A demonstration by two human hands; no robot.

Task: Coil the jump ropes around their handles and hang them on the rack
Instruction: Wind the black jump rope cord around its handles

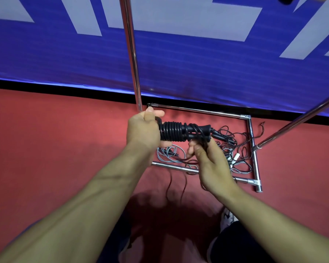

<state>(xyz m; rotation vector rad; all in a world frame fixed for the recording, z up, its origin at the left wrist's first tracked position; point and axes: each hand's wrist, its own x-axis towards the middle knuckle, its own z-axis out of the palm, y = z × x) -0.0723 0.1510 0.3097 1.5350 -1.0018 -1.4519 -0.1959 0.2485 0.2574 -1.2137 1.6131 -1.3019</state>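
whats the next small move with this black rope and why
Probably another wrap toward the right end: the left hand grips the black handles, coils cover only their left part, and the right hand pinches rope whose slack hangs to the floor.

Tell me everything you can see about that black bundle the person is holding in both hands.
The black jump rope bundle is two black handles laid side by side, with glossy black cord coiled tightly around their left half. It lies roughly level above the red floor. The left hand grips its left end; the right hand pinches thin loose cord below its right end. That cord trails down toward the floor.
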